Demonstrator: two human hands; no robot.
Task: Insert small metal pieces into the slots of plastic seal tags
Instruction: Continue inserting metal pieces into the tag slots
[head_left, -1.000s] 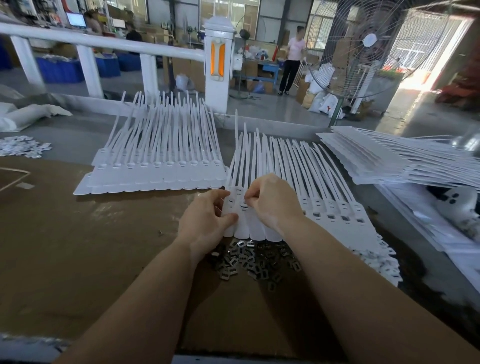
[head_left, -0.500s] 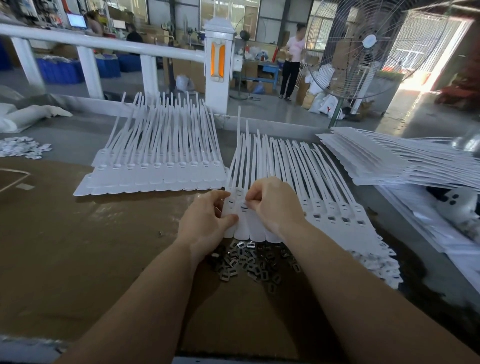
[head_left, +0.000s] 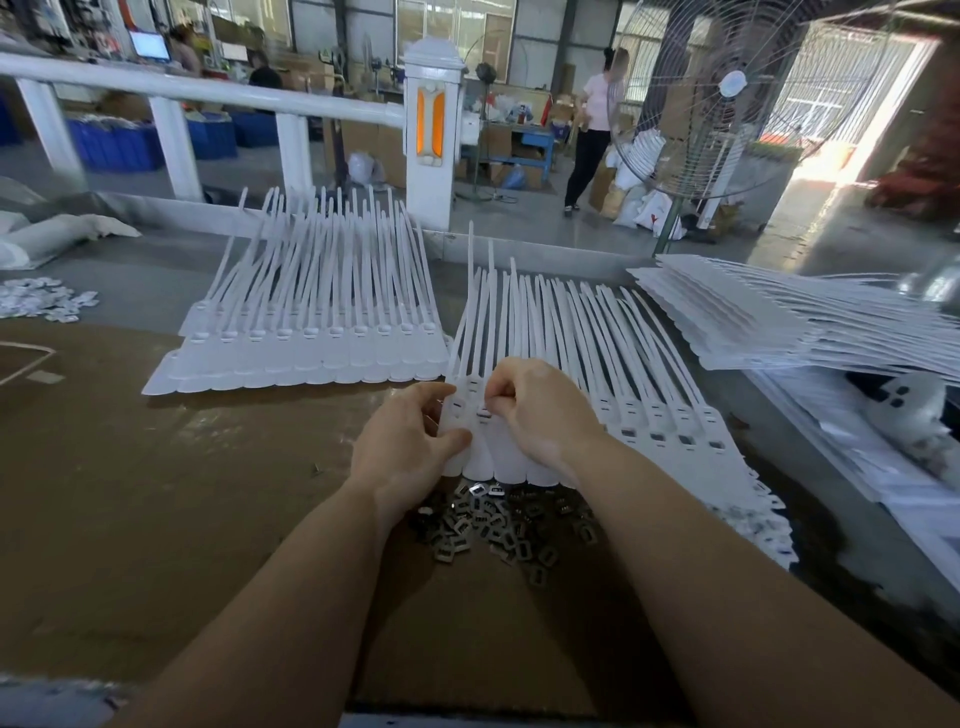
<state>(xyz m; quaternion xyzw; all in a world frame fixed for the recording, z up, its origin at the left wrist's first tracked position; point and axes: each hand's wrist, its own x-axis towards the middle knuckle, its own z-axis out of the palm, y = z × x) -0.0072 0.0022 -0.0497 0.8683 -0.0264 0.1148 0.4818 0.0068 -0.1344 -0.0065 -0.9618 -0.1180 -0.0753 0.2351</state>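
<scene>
Both hands (head_left: 467, 423) curl, pinching the seal tags (head_left: 582, 374).

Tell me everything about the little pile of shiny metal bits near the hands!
The metal pieces are small, flat, silvery-grey rectangles, each with a hole in its middle. They lie loose in a jumbled heap on the brown cardboard, just below the white seal tags and between the person's two wrists. Neither hand appears to touch the heap.
</scene>
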